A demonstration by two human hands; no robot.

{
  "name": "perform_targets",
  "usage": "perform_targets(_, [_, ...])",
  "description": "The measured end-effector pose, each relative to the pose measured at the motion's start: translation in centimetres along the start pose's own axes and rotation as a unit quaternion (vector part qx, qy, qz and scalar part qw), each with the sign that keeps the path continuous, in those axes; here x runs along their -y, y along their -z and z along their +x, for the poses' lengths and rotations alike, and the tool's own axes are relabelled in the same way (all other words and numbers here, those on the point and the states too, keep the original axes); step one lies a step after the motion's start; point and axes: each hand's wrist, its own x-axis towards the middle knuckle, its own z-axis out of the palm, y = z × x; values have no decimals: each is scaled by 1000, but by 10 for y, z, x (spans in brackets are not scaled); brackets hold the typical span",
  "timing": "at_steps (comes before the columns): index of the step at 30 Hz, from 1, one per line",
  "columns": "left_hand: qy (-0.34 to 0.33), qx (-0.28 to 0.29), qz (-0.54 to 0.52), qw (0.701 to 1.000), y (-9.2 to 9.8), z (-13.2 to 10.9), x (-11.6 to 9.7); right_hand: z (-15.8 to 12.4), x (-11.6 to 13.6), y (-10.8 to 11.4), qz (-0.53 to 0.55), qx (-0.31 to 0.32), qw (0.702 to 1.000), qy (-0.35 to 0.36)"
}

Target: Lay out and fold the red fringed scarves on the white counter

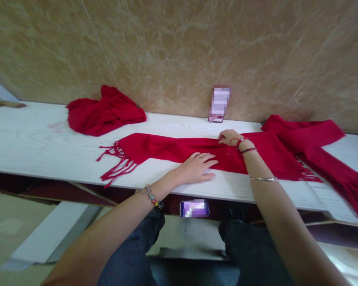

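1. I see the left hand [198,167] open, fingers spread over the near edge of the scarf [167,148].
2. The right hand [228,138] curls at its far edge, between 1 and 2 o'clock from the left; I can't tell if it pinches cloth.
3. The scarf lies under both on the table [32,143], long axis 9 to 3 o'clock: left nearer its 9 end, right nearer its 3.
4. From the left hand I find a heap [103,115] at 10 o'clock, another scarf [313,135] between 2 and 3.

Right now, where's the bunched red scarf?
Head view, left of centre: the bunched red scarf lies on the white tabletop by the wall, beyond the flat scarf's fringed end.
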Motion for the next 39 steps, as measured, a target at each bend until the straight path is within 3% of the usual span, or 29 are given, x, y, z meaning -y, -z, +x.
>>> perform_targets(2, [3, 1, 3, 1000, 1, 0, -1, -2, 0, 0, 10, -31, 999, 4])
perform_targets(4, [6, 7, 7, 1000, 2, 0, -1, -3, -1, -1, 42, -101, 994, -1])
perform_targets(6, [7, 16, 9, 1000, 3, 0, -2, -2, -3, -4, 85, -179, 980, -25])
perform_targets(8, [8, 31, 8, 999, 5, 0, -3, 0, -5, -9, 107, -209, 971, -54])
perform_targets(11, [24, 56, 11, 998, 8, 1, -6, 1, -6, -14, 104, -181, 978, -20])
perform_targets(15, [51, 91, 13, 994, 11, 1, -8, -1, -5, -14, 59, -98, 992, 58])
perform_targets(18, [46, 100, 16, 994, 11, 2, -8, -4, 0, -13, 10, -47, 998, 27])
perform_targets(21, [44, 99, 15, 994, 9, 3, -8, -7, 7, -14, -6, -43, 999, -19])
perform_targets(25, [50, 105, 15, 993, 9, 3, -8, -9, 16, -14, -22, -41, 998, -29])
perform_targets(31, [57, 114, 19, 992, 12, 3, -10, -12, 20, -14, -34, -77, 996, -35])
perform_targets(39, [59, 129, 16, 990, 14, 4, -11, 1, 23, -15, 51, -216, 969, -113])
